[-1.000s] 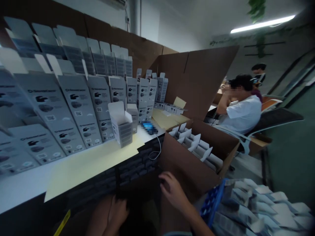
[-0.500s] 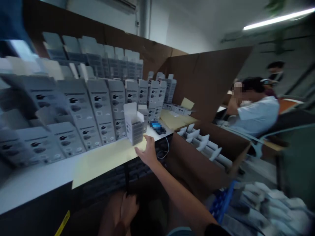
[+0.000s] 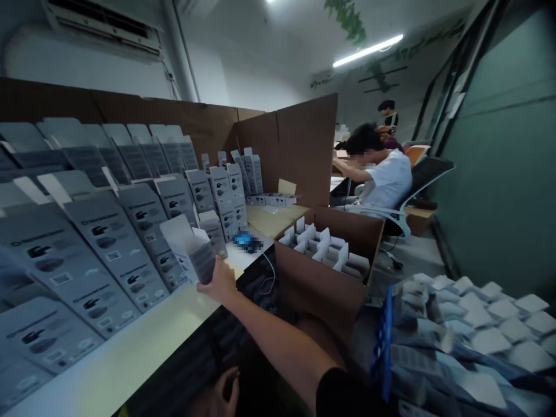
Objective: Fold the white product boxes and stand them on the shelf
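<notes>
My right hand (image 3: 220, 282) grips the lower part of a small grey carton (image 3: 194, 250), thumb at the front and fingers on its right side. The carton stands slightly tilted at the table edge, its white top flaps raised. Just behind it is another small carton (image 3: 214, 230). Low in the view, in shadow below the table, my left hand (image 3: 225, 392) is loosely curled, with a gap between thumb and finger and nothing visible in it. Rows of printed cartons (image 3: 102, 255) with open flaps fill the table to the left.
A phone (image 3: 247, 240) with a cable lies behind my right hand. Right of the table stands a brown box (image 3: 321, 275) with white dividers. A blue crate (image 3: 384, 341) full of open cartons is at lower right. A seated person (image 3: 388, 174) works beyond the cardboard partition (image 3: 291, 142).
My view has swung to the right. My right hand, beside the carton before, has closed on it, and the carton now leans. My left hand sits lower in view.
</notes>
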`<action>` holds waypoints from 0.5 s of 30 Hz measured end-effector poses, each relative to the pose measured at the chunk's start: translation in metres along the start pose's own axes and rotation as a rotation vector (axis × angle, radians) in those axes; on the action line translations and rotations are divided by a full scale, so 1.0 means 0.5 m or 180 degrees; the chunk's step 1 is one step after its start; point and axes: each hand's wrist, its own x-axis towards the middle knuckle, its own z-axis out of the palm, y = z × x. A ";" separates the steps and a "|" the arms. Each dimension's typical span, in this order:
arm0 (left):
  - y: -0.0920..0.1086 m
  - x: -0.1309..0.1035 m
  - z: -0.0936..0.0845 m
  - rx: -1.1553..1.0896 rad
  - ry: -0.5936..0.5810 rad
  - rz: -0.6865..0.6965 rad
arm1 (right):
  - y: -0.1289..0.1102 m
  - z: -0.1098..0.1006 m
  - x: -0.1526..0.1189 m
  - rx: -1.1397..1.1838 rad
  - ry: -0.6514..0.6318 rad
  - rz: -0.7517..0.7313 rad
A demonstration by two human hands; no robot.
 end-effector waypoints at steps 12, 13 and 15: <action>0.028 0.093 -0.365 0.0875 0.1440 0.0255 | 0.027 -0.024 0.022 0.0005 -0.0259 -0.0226; -0.003 0.111 -0.372 0.0857 0.1307 0.0254 | 0.027 -0.029 0.025 0.0044 -0.0267 -0.0236; -0.051 0.135 -0.380 0.0633 0.1285 0.0441 | 0.030 -0.038 0.034 0.0101 -0.0306 -0.0243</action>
